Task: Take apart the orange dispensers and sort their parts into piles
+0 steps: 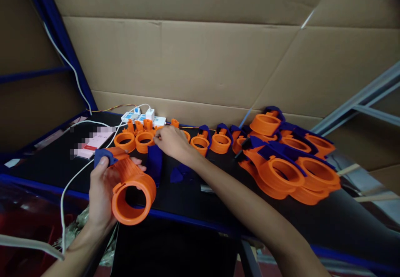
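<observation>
My left hand (101,189) is wrapped round a large orange ribbed tube with a ring mouth (133,189), held above the front edge of the black table (193,198); my thumb presses a blue piece (103,156) on its far end. My right hand (171,141) reaches across to a row of small orange rings (137,140) at the back, fingers pinched together near one ring; what they hold is hidden. Loose blue pieces (154,162) lie between both hands.
A pile of large orange rings with blue parts (287,160) fills the right side of the table. A white power strip (143,116) with cables sits at the back by the cardboard wall (200,60). A pink-and-white card (96,141) lies at the left.
</observation>
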The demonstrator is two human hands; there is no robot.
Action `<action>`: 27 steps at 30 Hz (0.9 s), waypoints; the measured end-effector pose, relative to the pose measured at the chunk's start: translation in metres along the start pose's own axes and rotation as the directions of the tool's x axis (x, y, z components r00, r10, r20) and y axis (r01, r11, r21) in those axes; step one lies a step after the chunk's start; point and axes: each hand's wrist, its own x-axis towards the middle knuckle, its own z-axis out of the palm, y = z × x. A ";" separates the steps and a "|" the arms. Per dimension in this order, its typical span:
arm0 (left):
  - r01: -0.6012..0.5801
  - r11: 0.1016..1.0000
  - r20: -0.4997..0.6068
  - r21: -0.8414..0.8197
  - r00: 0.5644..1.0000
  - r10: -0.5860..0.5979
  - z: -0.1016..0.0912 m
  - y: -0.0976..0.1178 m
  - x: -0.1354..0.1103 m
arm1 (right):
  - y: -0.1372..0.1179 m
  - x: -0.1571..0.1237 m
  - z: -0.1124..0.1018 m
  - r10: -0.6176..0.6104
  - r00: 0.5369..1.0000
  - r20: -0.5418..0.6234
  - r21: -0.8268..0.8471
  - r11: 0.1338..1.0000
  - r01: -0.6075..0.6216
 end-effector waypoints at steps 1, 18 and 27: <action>0.008 1.000 0.007 0.000 1.000 -0.008 0.000 -0.001 0.000 | 0.002 -0.002 -0.002 -0.018 1.000 -0.008 0.003 1.000 0.018; 0.209 0.977 -0.040 0.053 0.978 -0.207 0.008 -0.009 -0.003 | 0.020 -0.034 -0.008 -0.418 0.870 -0.262 0.295 0.823 0.485; 0.251 0.965 0.086 -0.075 0.966 -0.244 0.024 -0.021 -0.011 | -0.017 -0.094 -0.028 -0.594 0.722 -0.355 -0.133 0.797 0.590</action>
